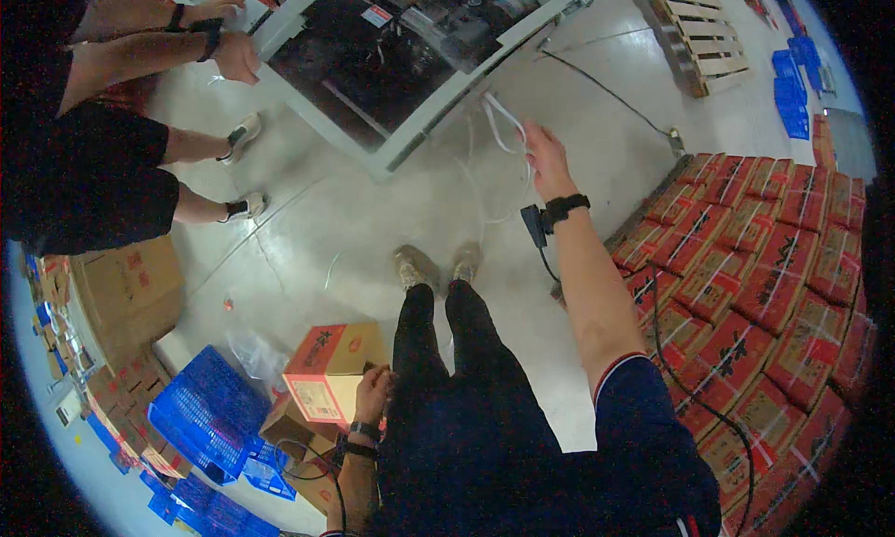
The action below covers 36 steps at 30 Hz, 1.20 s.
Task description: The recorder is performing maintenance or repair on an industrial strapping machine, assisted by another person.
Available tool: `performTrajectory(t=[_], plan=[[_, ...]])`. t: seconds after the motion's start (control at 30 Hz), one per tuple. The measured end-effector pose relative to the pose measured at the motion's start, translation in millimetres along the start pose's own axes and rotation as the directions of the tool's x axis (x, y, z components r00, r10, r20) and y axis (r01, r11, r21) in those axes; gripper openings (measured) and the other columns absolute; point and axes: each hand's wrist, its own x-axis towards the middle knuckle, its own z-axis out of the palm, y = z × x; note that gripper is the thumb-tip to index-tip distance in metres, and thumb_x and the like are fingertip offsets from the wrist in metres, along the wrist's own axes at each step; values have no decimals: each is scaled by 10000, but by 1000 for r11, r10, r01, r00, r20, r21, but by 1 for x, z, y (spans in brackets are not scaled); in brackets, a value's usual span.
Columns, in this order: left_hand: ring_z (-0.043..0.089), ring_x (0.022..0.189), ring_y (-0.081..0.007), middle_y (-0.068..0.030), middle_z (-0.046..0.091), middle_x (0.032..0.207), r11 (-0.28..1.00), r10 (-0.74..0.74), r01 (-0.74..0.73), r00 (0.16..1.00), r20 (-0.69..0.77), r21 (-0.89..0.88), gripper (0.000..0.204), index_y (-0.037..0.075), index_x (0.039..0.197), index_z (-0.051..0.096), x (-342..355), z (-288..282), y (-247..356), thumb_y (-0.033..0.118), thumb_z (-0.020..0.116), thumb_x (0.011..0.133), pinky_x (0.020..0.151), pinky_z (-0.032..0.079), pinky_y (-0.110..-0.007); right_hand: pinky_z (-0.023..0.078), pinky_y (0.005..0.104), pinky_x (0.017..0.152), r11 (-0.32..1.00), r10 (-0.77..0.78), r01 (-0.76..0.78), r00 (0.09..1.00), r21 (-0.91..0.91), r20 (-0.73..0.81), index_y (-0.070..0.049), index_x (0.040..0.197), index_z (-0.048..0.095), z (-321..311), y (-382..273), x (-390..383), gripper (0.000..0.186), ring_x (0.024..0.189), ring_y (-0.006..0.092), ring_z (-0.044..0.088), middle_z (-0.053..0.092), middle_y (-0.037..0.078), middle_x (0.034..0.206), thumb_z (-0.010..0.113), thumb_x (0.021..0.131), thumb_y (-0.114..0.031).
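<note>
My right hand (546, 157) reaches forward, closed around a white plastic strap (504, 114). The strap bends in a loop beside an opened machine (380, 161) with a pale frame, and a thin length of it trails down toward the floor. Inside the frame lie dark mechanical parts. Low by my left thigh, my left hand (373, 395) has its fingers curled in; a small dark bit shows at the fingertips, too unclear to name. Next to that hand stands a red and tan cardboard box (317, 395).
A person (103, 178) stands at the left, hands at the machine's corner. Stacked red cartons (736, 285) fill the right side. Blue plastic crates (207, 408) and a brown carton (130, 290) are at the left. A black cable (606, 88) crosses the floor near a wooden pallet (697, 24).
</note>
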Motion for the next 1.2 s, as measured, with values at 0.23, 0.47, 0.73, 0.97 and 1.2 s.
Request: performTrajectory(t=[0.23,0.47,0.73,0.97,1.2], plan=[[586,787,-128,-56,631,925,999,-23,24,1000,-17,40,306,0,1135,558,-2,1,-1,196,533,902,669,477,-248,374,231,708,994,-93,103,967,-32,237,-41,1032,628,16,-4,12,336,883,93,559,623,10,925,692,775,-248],[620,840,-157,-89,650,928,994,-3,6,1000,-29,113,307,3,1125,564,0,-4,-20,206,533,897,734,490,-273,403,259,829,985,-158,167,965,-30,210,-14,1027,621,36,-1,13,320,879,137,577,632,36,927,705,765,-177],[624,848,-152,-90,656,926,995,13,-10,999,-30,95,298,11,1125,567,-1,0,-21,202,535,898,725,489,-265,408,273,859,982,-174,189,941,-25,291,-8,1063,599,29,-5,17,343,920,151,577,629,61,969,666,815,-236],[584,781,-113,-56,644,909,999,-49,49,998,-25,19,292,22,1124,570,-5,8,-18,203,546,895,669,478,-242,416,259,826,923,-277,337,917,-186,288,-5,1023,611,43,-17,27,298,885,134,565,623,39,918,661,814,-211],[572,799,-105,-49,628,933,996,-74,74,997,-3,-50,309,28,1128,559,-10,21,-5,213,577,881,644,465,-229,386,239,733,936,-251,303,931,-178,265,-25,973,627,50,-22,28,213,792,108,518,598,10,849,637,801,-151]])
